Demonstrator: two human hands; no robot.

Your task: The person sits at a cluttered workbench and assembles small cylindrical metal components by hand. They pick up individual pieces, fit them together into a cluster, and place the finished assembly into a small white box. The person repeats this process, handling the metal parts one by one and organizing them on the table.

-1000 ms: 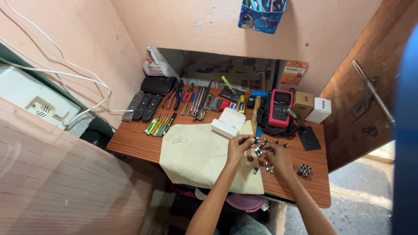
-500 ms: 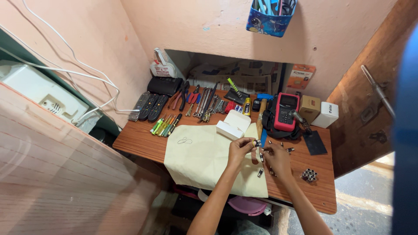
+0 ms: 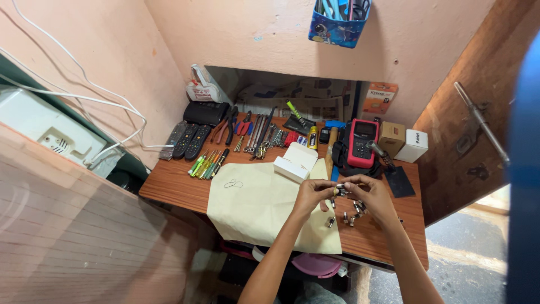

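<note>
Both hands are meeting over the wooden desk [image 3: 174,186] right now: the left hand [image 3: 311,194] and the right hand [image 3: 368,197] are pinching a small metal connector [image 3: 340,190] between their fingertips, fingers drawn in narrow around it, holding it just above the desktop. Directly beneath, more loose connectors [image 3: 351,217] are lying scattered on the wood, some half hidden by the right palm. A cream cloth [image 3: 259,208] is spreading under the left wrist and draping off the front edge. Just beyond the fingers, an open white box [image 3: 295,163] is sitting on the cloth's far corner. Behind the right hand, a red meter [image 3: 363,143] is resting on a black pouch, with a cardboard box [image 3: 391,139] and a white box [image 3: 413,145] beside it. Further left, pliers and wrenches [image 3: 253,132] are lining up, then green screwdrivers [image 3: 205,165] and three remote controls [image 3: 183,141] near the wall.
</note>
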